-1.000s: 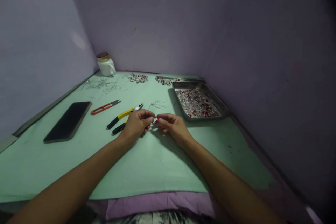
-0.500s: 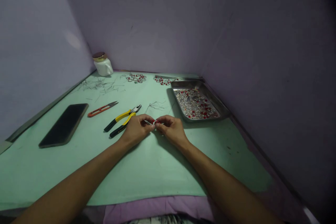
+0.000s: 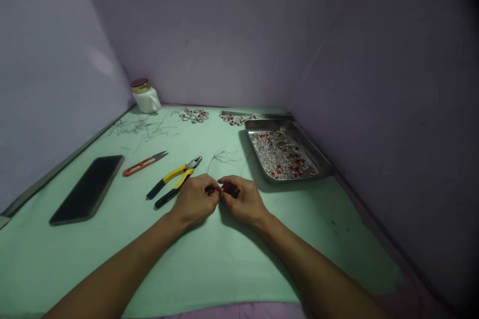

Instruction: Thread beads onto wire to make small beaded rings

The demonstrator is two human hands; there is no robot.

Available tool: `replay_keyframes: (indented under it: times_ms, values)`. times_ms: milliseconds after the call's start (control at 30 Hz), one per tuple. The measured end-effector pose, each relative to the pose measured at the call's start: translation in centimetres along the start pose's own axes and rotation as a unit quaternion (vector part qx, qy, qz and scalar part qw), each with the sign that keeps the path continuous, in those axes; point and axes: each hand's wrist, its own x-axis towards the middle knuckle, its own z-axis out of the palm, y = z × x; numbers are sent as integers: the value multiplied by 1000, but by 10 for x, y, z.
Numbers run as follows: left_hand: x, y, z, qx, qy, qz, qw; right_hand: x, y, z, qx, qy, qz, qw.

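Left hand [image 3: 197, 200] was bare, its back rounded | right hand [image 3: 246, 202] was bare, slim-fingered | left forearm [image 3: 138, 258] was uncovered down to the lower edge of view, smooth, narrowed toward the wrist [image 3: 177, 220] | right forearm [image 3: 307, 257] was likewise uncovered and tapered | finer detail was too small to read

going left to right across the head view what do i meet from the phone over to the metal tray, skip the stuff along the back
smartphone → orange thread snips → yellow-and-black pliers → left hand → red beads → right hand → metal tray
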Motion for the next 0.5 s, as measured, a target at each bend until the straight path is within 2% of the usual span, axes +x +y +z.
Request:
replay_keyframes:
  times_ms: [133, 367, 500]
  values:
    - [1, 1, -3, 20, -22, 1, 1000, 1, 5, 3, 52, -17, 34, 998]
    - [3, -2, -8, 44, -68, 10, 997, 0, 1, -1, 67, -14, 82, 994]
    - [4, -8, -7, 5, -66, 46, 997, 4, 1, -4, 124, -16, 98, 987]
